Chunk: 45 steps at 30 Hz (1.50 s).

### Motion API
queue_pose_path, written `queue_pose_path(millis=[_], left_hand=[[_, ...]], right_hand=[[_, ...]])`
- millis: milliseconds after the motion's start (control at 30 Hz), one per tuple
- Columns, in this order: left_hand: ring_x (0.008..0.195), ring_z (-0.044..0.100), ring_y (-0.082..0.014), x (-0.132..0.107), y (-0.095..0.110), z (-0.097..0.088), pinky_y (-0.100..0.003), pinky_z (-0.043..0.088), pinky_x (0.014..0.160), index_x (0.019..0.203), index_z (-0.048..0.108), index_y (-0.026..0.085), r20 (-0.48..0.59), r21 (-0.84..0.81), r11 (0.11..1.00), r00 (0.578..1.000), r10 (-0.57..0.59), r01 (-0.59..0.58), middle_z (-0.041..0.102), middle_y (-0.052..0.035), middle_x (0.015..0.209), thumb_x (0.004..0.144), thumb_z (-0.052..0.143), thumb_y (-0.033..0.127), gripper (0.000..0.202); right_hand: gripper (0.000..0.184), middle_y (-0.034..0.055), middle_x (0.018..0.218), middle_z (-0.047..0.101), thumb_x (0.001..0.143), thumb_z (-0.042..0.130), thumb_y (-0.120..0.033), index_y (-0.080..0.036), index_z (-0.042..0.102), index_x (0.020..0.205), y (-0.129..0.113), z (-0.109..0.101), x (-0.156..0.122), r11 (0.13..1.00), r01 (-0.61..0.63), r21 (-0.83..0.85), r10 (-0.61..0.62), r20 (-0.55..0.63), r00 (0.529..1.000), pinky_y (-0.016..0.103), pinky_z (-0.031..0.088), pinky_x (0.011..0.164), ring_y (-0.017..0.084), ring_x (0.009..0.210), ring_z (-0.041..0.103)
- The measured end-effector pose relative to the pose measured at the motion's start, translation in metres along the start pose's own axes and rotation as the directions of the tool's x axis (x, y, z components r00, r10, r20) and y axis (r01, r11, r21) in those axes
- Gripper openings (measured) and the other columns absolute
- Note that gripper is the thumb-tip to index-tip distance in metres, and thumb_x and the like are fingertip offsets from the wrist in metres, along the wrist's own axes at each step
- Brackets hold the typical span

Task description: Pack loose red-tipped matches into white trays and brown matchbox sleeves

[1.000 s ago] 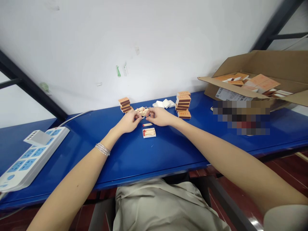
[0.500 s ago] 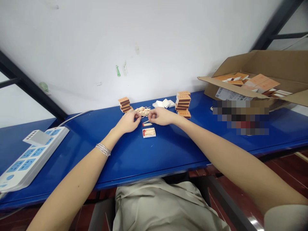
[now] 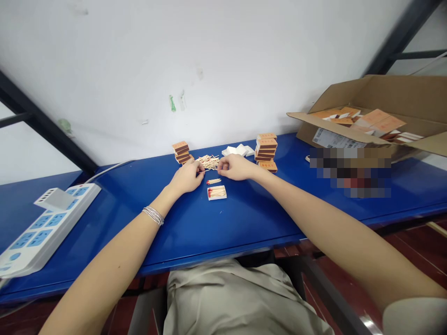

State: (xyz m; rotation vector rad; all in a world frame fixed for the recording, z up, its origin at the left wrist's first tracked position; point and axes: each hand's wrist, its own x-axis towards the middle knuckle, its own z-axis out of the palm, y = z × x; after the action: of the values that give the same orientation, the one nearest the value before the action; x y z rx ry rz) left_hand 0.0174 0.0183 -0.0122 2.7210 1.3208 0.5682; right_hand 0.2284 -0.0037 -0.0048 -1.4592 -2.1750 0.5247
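White tray [image 3: 217,198] of matches [image 3: 217,191] sits nearer than left hand [image 3: 188,177] and right hand [image 3: 237,167], maybe for easy reach. A small match bunch [image 3: 213,182] lies closer to them. Both hands curl; I can't tell if they're pinching. Between them sits the match pile [image 3: 208,162], probably handy for both.

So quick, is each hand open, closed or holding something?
Left hand: fingers curled by the loose matchsticks; hold can't be told.
Right hand: fingers curled, too; hold can't be told.

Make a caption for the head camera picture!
Left hand and right hand beside a matchstick pile, with a tray of matches in front.
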Motion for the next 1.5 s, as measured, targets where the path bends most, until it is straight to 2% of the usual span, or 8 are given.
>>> queue_pose_path(millis=[367, 567, 700, 767, 967, 1167, 1367, 1500], left_hand=[[0.079, 0.055, -0.0196, -0.001, 0.004, -0.002, -0.033, 0.045, 0.074, 0.082, 0.058, 0.017, 0.01, 0.043, 0.998, 0.999, -0.039, 0.038, 0.055, -0.007, 0.087, 0.084, 0.049, 0.019, 0.01], [0.081, 0.055, -0.0177, -0.002, 0.01, -0.001, -0.032, 0.045, 0.075, 0.087, 0.058, 0.016, -0.051, -0.038, 0.996, 0.995, 0.084, -0.086, 0.055, -0.006, 0.087, 0.088, 0.047, 0.022, 0.013], [0.08, 0.055, -0.0167, -0.003, 0.015, 0.0, -0.031, 0.045, 0.074, 0.088, 0.058, 0.017, -0.081, -0.071, 0.99, 0.99, 0.115, -0.121, 0.055, -0.0047, 0.087, 0.088, 0.048, 0.022, 0.011], [0.08, 0.055, -0.017, -0.003, 0.015, 0.0, -0.032, 0.045, 0.075, 0.087, 0.058, 0.017, -0.08, -0.068, 0.992, 0.992, 0.101, -0.106, 0.055, -0.0046, 0.086, 0.089, 0.048, 0.024, 0.012], [0.084, 0.057, -0.0199, -0.003, 0.006, -0.003, -0.035, 0.047, 0.079, 0.09, 0.058, 0.017, -0.073, -0.001, 1.0, 0.997, 0.022, -0.022, 0.055, -0.0064, 0.09, 0.087, 0.051, 0.027, 0.013], [0.088, 0.058, -0.0217, -0.003, 0.004, -0.002, -0.037, 0.048, 0.083, 0.093, 0.059, 0.018, -0.058, 0.005, 1.0, 0.998, -0.004, 0.004, 0.055, -0.0072, 0.093, 0.085, 0.051, 0.026, 0.014], [0.089, 0.058, -0.0216, -0.003, 0.005, -0.002, -0.037, 0.049, 0.084, 0.094, 0.059, 0.018, -0.044, 0.006, 1.0, 0.999, -0.022, 0.022, 0.055, -0.0072, 0.094, 0.084, 0.051, 0.026, 0.015], [0.088, 0.057, -0.0217, -0.003, 0.005, -0.003, -0.038, 0.049, 0.084, 0.093, 0.059, 0.017, -0.043, 0.005, 1.0, 0.999, -0.029, 0.029, 0.055, -0.0076, 0.094, 0.085, 0.05, 0.026, 0.015]], right_hand=[[0.008, 0.0014, 0.071, 0.066, 0.072, 0.062, -0.018, -0.016, 0.068, 0.078, -0.003, 0.004, 0.0, 0.999, 0.034, -0.012, -0.035, -0.039, 0.999, 0.022, 0.039, 0.061, 0.011, 0.063, 0.056], [0.015, 0.0003, 0.068, 0.063, 0.078, 0.061, -0.028, -0.017, 0.068, 0.085, -0.001, 0.011, 0.003, 0.997, 0.078, 0.013, -0.075, -0.122, 0.99, 0.022, 0.036, 0.059, 0.011, 0.061, 0.053], [0.013, 0.0001, 0.068, 0.063, 0.079, 0.059, -0.024, -0.016, 0.069, 0.081, -0.001, 0.011, 0.003, 0.993, 0.121, -0.007, -0.121, -0.128, 0.984, 0.022, 0.036, 0.06, 0.011, 0.062, 0.053], [0.012, 0.0004, 0.068, 0.063, 0.078, 0.059, -0.023, -0.015, 0.069, 0.081, -0.002, 0.008, 0.002, 0.994, 0.108, -0.003, -0.108, -0.1, 0.989, 0.022, 0.036, 0.06, 0.01, 0.061, 0.052], [0.012, 0.0006, 0.069, 0.066, 0.075, 0.063, -0.024, -0.016, 0.07, 0.08, -0.002, -0.001, 0.0, 0.997, 0.061, 0.038, -0.066, 0.151, 0.986, 0.023, 0.039, 0.059, 0.01, 0.059, 0.054], [0.012, 0.0029, 0.074, 0.068, 0.073, 0.062, -0.016, -0.015, 0.07, 0.083, 0.007, 0.001, 0.005, 0.995, -0.031, -0.1, 0.018, -0.125, 0.992, 0.023, 0.042, 0.064, 0.013, 0.066, 0.057], [0.012, 0.0046, 0.078, 0.069, 0.077, 0.062, -0.025, -0.017, 0.069, 0.082, 0.006, 0.013, 0.008, 0.985, -0.03, -0.168, 0.005, -0.144, 0.99, 0.025, 0.04, 0.062, 0.015, 0.068, 0.058], [0.011, 0.0059, 0.081, 0.07, 0.079, 0.058, -0.021, -0.018, 0.068, 0.079, 0.003, 0.018, 0.01, 0.978, -0.058, -0.2, 0.029, -0.145, 0.989, 0.026, 0.04, 0.063, 0.018, 0.072, 0.061]])
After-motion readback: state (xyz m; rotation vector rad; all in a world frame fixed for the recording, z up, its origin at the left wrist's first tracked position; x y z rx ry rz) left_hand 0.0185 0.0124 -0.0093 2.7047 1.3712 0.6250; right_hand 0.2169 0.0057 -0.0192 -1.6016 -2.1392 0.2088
